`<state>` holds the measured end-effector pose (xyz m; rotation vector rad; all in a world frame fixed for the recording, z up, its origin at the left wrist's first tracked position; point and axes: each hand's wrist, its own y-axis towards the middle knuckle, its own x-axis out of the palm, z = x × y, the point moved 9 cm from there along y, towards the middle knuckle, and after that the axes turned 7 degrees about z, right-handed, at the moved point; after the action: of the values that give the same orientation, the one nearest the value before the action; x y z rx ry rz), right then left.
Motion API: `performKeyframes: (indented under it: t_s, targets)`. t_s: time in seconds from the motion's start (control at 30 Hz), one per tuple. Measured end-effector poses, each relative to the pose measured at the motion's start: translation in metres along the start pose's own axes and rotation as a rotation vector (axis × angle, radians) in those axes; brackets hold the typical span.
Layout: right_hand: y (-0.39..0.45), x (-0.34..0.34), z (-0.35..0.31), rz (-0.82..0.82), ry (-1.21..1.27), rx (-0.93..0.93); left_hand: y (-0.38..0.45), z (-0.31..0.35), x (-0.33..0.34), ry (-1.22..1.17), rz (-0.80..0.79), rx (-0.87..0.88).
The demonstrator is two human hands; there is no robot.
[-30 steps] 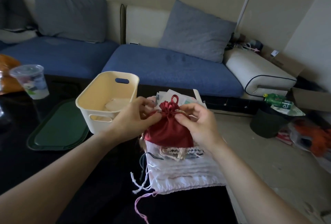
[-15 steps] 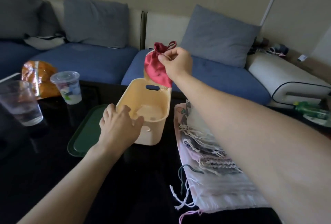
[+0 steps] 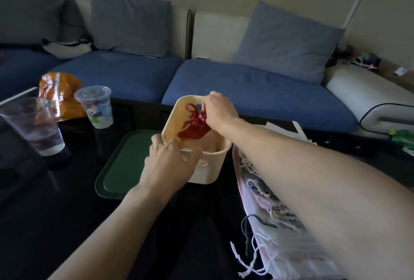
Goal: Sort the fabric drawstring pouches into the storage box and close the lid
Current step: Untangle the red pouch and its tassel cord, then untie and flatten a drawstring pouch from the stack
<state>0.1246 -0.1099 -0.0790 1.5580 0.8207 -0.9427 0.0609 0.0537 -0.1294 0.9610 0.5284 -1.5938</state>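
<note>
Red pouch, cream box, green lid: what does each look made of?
Red pouch: soft fabric with a slight sheen, maybe satin; it folds limply under the right hand.
Box: matte cream plastic, likely moulded, given its rounded corners and cut-out handle; the left hand holds its rim.
Lid: smooth green plastic by its look, with a raised rim.

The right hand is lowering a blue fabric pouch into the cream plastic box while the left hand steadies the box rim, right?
Not quite: the head view shows the fabric pouch is red. Otherwise correct: right hand, cream plastic box, left hand.
</note>
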Motion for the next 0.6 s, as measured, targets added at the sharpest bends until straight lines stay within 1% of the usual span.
performKeyframes:
  t_s: [0.03, 0.07, 0.1, 0.2, 0.23, 0.27, 0.3, 0.33, 0.4, 0.43, 0.5, 0.6]
  targets:
    - [0.001, -0.006, 0.001, 0.059, 0.018, 0.017, 0.0, 0.0, 0.001, 0.0, -0.001, -0.004]
    - [0.001, -0.007, 0.001, 0.067, 0.018, 0.022, 0.001, 0.0, 0.001, -0.002, 0.002, -0.007]
    - [0.0, -0.001, 0.0, 0.008, -0.003, 0.019, 0.001, 0.001, 0.001, -0.002, 0.004, -0.011]
    - [-0.017, 0.034, -0.001, -0.387, -0.114, -0.047, 0.001, 0.002, 0.004, 0.019, 0.009, -0.022]
    - [-0.023, 0.039, 0.0, -0.485, -0.118, -0.062, 0.001, 0.002, 0.005, 0.037, 0.009, -0.023]
    - [-0.027, 0.036, 0.002, -0.503, -0.08, -0.065, 0.0, 0.003, 0.006, 0.059, 0.01, -0.025]
    - [-0.025, 0.026, 0.004, -0.448, -0.015, -0.061, 0.0, 0.004, 0.005, 0.078, 0.021, -0.026]
    - [-0.024, 0.01, 0.007, -0.348, 0.053, -0.054, -0.001, 0.006, 0.003, 0.085, 0.046, -0.019]
    - [-0.028, -0.019, 0.023, -0.183, 0.181, -0.013, -0.004, 0.017, -0.004, 0.066, 0.133, 0.031]
    - [-0.034, -0.029, 0.035, -0.139, 0.234, 0.014, -0.006, 0.026, -0.007, 0.05, 0.183, 0.076]
    - [-0.049, -0.044, 0.064, -0.081, 0.266, 0.075, -0.015, 0.046, -0.009, -0.004, 0.282, 0.193]
    - [-0.086, -0.069, 0.114, 0.042, 0.27, 0.186, -0.037, 0.088, -0.006, -0.099, 0.412, 0.433]
